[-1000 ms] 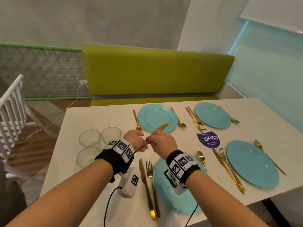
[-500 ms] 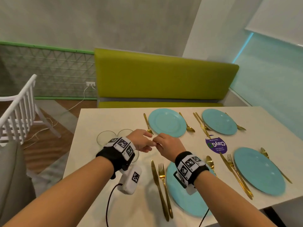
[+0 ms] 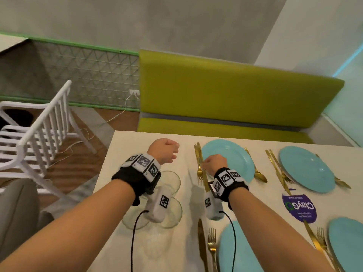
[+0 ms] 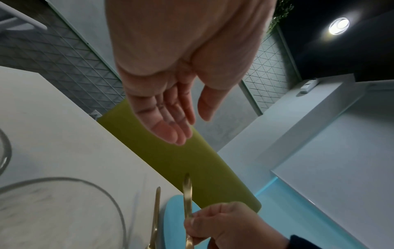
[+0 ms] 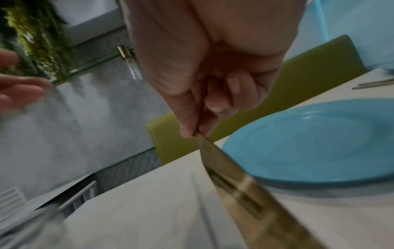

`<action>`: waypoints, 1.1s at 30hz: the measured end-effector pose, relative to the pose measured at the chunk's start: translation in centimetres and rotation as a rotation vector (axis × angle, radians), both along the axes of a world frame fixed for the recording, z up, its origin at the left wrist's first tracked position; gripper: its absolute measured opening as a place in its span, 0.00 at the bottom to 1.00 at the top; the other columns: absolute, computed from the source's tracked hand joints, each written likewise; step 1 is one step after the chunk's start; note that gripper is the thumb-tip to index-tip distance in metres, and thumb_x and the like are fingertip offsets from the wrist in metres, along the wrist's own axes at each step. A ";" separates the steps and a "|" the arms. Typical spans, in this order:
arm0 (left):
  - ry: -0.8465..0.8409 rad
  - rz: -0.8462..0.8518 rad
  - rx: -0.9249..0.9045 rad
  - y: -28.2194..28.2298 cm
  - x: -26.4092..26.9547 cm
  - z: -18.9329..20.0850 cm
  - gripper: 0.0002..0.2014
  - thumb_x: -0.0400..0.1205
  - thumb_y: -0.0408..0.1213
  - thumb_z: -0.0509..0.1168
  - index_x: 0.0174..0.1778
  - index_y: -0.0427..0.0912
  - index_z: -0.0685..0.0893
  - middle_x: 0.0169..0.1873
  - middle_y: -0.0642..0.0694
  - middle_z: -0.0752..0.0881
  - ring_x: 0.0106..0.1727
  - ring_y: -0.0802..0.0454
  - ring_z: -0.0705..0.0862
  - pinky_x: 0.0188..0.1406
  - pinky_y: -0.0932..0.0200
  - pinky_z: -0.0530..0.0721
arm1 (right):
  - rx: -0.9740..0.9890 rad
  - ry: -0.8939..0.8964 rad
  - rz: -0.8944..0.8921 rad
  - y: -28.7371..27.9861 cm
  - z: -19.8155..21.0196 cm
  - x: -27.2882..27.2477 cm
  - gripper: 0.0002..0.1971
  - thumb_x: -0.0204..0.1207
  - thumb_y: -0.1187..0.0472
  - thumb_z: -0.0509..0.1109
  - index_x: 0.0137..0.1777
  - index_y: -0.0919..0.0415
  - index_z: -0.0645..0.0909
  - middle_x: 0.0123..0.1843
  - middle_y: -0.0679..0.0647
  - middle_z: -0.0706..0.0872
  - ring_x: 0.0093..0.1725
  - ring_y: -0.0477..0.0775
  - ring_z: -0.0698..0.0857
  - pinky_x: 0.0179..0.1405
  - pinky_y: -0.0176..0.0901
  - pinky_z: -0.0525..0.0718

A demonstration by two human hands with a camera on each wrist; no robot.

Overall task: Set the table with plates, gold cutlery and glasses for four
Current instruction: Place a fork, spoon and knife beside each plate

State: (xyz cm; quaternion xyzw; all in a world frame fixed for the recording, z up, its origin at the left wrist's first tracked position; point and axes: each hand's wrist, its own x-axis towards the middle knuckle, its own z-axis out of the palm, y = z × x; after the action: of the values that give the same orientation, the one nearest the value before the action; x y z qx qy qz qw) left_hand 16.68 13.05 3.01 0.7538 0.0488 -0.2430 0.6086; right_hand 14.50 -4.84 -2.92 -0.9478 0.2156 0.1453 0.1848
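R hand [image 3: 215, 163]: fingers [image 5: 192, 124] pinch the gold knife [image 5: 245, 185] by one end, thumb vs index, other fingers curled in; hand sits over the near-left rim of the far-left plate [image 3: 227, 160].
Knife: slanted, its other end runs back toward the wrist; just left of that plate, beside a gold fork [image 3: 198, 163] lying on the bench [image 3: 137, 148]. Cannot tell if the low end touches the bench.
L hand [image 3: 165, 150]: holds nothing; wrist view shows fingers [image 4: 170, 121] straight-ish, close together, thumb apart. Hovers over bare bench left of the fork.
Vs 1 s ago: both hands were joined on the knife nearer the person, blade tip over the far-left plate. Vs 0.5 s ago: hands were still touching. Now apart: L hand let go & went left, R hand carried the knife fwd to the plate's left side.
Glasses [image 3: 170, 181]: 3, clustered on the bench under the L wrist, same spot as before.
Other settings: far-right plate [image 3: 306, 167] w/ cutlery both sides, near-right plate [image 3: 347, 242] & near plate [image 3: 235, 250] w/ knife+fork at left; unchanged.
Sticker [image 3: 298, 208]: purple, btw the right plates.
Camera: view swung left & down vs earlier; white chair [image 3: 39, 130] now larger in frame.
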 end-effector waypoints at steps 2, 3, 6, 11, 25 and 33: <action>0.020 0.031 -0.004 0.0 1.1 -0.7 0.09 0.83 0.32 0.62 0.36 0.43 0.78 0.38 0.45 0.81 0.31 0.53 0.78 0.32 0.62 0.78 | -0.073 0.069 0.016 0.2 -0.9 1.9 0.19 0.83 0.52 0.60 0.62 0.64 0.83 0.63 0.58 0.85 0.65 0.59 0.82 0.64 0.44 0.78; 0.026 0.045 -0.006 0.0 1.5 -1.1 0.10 0.83 0.31 0.62 0.35 0.44 0.77 0.37 0.46 0.81 0.31 0.53 0.79 0.31 0.62 0.78 | -0.098 0.099 0.018 0.3 -1.3 2.6 0.19 0.84 0.51 0.58 0.63 0.64 0.82 0.64 0.58 0.84 0.65 0.59 0.81 0.63 0.43 0.78; 0.040 0.064 -0.009 0.0 2.4 -1.8 0.10 0.82 0.30 0.62 0.35 0.44 0.77 0.35 0.47 0.81 0.31 0.53 0.79 0.31 0.63 0.78 | -0.105 0.139 0.012 0.8 -2.8 4.0 0.17 0.84 0.54 0.58 0.64 0.64 0.80 0.66 0.57 0.83 0.67 0.57 0.81 0.63 0.41 0.78; 0.048 0.075 -0.008 -0.3 3.2 -3.0 0.09 0.83 0.31 0.62 0.37 0.45 0.78 0.37 0.47 0.83 0.32 0.54 0.80 0.31 0.64 0.80 | -0.023 0.132 -0.090 1.4 -4.5 5.4 0.17 0.84 0.58 0.58 0.66 0.65 0.79 0.67 0.58 0.82 0.68 0.57 0.81 0.65 0.42 0.78; 0.080 0.090 -0.016 -1.1 3.5 -4.5 0.08 0.82 0.31 0.63 0.38 0.46 0.79 0.37 0.48 0.84 0.33 0.54 0.81 0.31 0.64 0.80 | 0.031 0.059 -0.216 0.8 -6.6 7.0 0.11 0.79 0.63 0.64 0.57 0.67 0.82 0.59 0.61 0.87 0.59 0.60 0.86 0.53 0.44 0.84; 0.084 0.104 -0.023 -1.2 3.6 -4.5 0.08 0.82 0.30 0.63 0.38 0.46 0.79 0.37 0.48 0.83 0.33 0.54 0.81 0.32 0.64 0.80 | 0.076 0.012 -0.273 0.8 -6.6 7.4 0.12 0.80 0.65 0.62 0.57 0.67 0.82 0.59 0.62 0.86 0.59 0.62 0.85 0.52 0.47 0.83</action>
State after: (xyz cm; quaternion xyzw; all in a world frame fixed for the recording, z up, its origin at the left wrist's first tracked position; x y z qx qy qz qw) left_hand 20.27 11.86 -1.45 0.7325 0.1107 -0.2430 0.6263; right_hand 21.91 -4.02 -9.51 -0.9010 0.3381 0.1323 0.2372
